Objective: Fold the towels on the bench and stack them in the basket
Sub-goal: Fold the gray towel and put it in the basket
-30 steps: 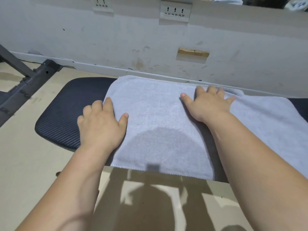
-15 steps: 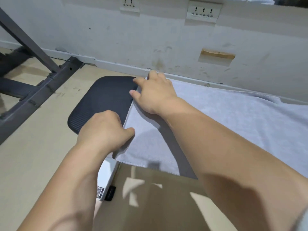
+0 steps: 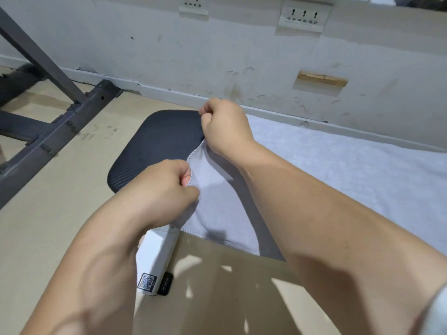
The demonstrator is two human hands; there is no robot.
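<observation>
A pale grey towel [image 3: 338, 170] lies spread along the black padded bench [image 3: 157, 146], running off to the right. My left hand [image 3: 164, 189] pinches the towel's near left corner at the bench's front edge. My right hand [image 3: 225, 126] pinches the far left corner, close to the wall. The towel's left edge is raised a little off the pad between the two hands. No basket is in view.
A white wall with a skirting board [image 3: 169, 93] runs right behind the bench. A dark metal frame [image 3: 60, 122] stands on the floor to the left. The bench's white leg [image 3: 154, 259] with a QR label is below my left wrist.
Both hands went from lying flat on the towel to its left end. Each now pinches a corner there, and the left edge has lifted slightly. The view has shifted left.
</observation>
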